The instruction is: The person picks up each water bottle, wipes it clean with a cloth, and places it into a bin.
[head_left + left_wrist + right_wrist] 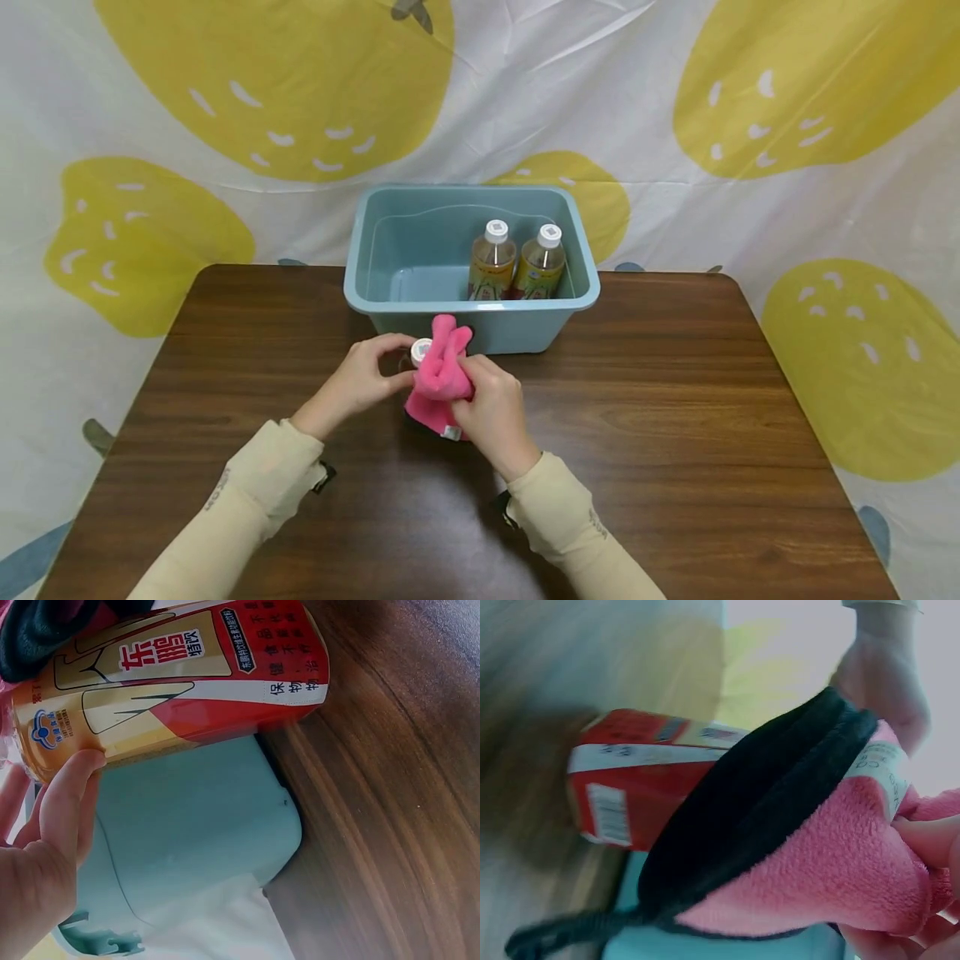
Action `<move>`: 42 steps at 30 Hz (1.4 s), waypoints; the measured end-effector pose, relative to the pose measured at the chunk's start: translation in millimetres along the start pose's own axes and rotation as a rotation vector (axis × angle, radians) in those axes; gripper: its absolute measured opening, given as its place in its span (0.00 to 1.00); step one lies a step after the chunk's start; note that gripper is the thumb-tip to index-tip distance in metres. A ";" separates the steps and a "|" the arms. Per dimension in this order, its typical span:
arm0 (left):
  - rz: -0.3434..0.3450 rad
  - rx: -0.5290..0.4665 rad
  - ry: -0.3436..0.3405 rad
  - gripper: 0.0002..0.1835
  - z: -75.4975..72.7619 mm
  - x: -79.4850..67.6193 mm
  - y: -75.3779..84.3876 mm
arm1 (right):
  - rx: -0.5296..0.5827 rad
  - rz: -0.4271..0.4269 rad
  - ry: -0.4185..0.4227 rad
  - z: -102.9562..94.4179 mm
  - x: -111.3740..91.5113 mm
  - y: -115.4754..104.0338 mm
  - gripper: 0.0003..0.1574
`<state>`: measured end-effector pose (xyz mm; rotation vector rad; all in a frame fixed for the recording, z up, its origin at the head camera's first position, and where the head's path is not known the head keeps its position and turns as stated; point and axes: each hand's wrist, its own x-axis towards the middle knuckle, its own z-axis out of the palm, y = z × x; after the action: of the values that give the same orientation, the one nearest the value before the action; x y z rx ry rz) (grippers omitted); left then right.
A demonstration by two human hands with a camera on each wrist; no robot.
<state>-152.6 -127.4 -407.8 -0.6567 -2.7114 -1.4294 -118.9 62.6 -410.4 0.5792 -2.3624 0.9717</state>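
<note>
My left hand grips a drink bottle near its white cap, thumb and fingers on either side. In the left wrist view the bottle's red and gold label shows, with the fingertips against its upper part. My right hand pinches a bunched pink plush cloth against the bottle's right side, covering much of it in the head view. Black trim, a black loop and a white tag show on the pink cloth in the right wrist view. The bottle's base points toward the tabletop.
Just beyond the hands, a blue-green plastic tub stands at the back of the brown wooden table. Two capped bottles, one on the left and one on the right, stand upright in its right half. A lemon-print curtain hangs behind.
</note>
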 end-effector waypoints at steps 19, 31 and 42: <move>0.017 0.016 0.049 0.19 2.7 -0.2 1.1 | -0.090 0.102 -0.089 48.0 -53.8 42.2 0.14; -0.093 0.119 0.162 0.23 18.4 -6.3 15.3 | -0.066 0.137 -0.089 47.8 -57.4 43.6 0.16; -0.014 0.126 0.210 0.26 21.5 -6.0 12.5 | 0.026 0.102 0.003 26.8 -48.8 39.3 0.08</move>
<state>-138.7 -106.4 -411.8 -0.4535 -2.6193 -1.2392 -111.0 77.7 -476.4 0.4708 -2.3991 1.0487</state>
